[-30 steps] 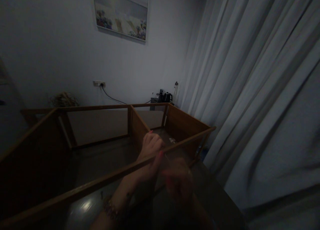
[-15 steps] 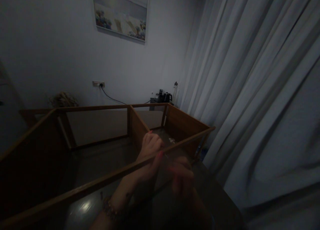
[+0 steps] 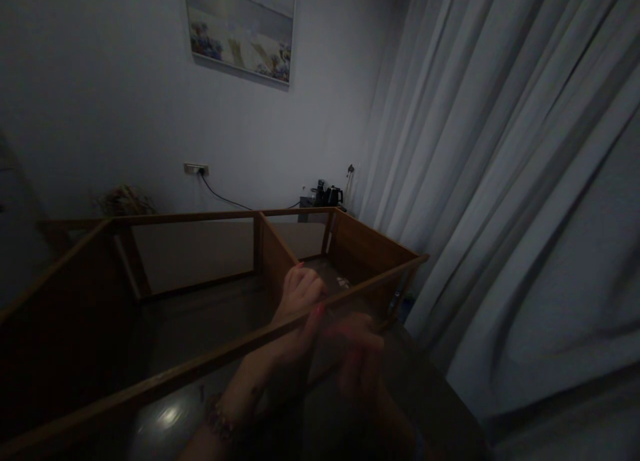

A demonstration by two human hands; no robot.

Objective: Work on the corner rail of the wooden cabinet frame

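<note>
A wooden frame (image 3: 165, 379) with open bays lies across the table in front of me. My left hand (image 3: 303, 293) is closed around its front rail, where the middle divider panel (image 3: 274, 249) meets it. The fingers lie on the far side and the thumb is on the near side. Just right of it, my right hand (image 3: 361, 357) is blurred, with fingers curled in a pinch close to the rail's near face. Whatever is between those fingers cannot be made out. Small pale pieces (image 3: 343, 283) lie inside the right bay.
On the dark tabletop (image 3: 200, 321), a small dark pin-like thing (image 3: 202, 392) lies near a glossy, light-reflecting patch. A black kettle (image 3: 334, 195) stands behind the frame. Long grey curtains (image 3: 500, 181) hang close on the right. A cable (image 3: 223, 196) runs from a wall socket.
My right hand has shifted slightly left and its fingers have turned. My left hand keeps its hold at the same spot on the frame.
</note>
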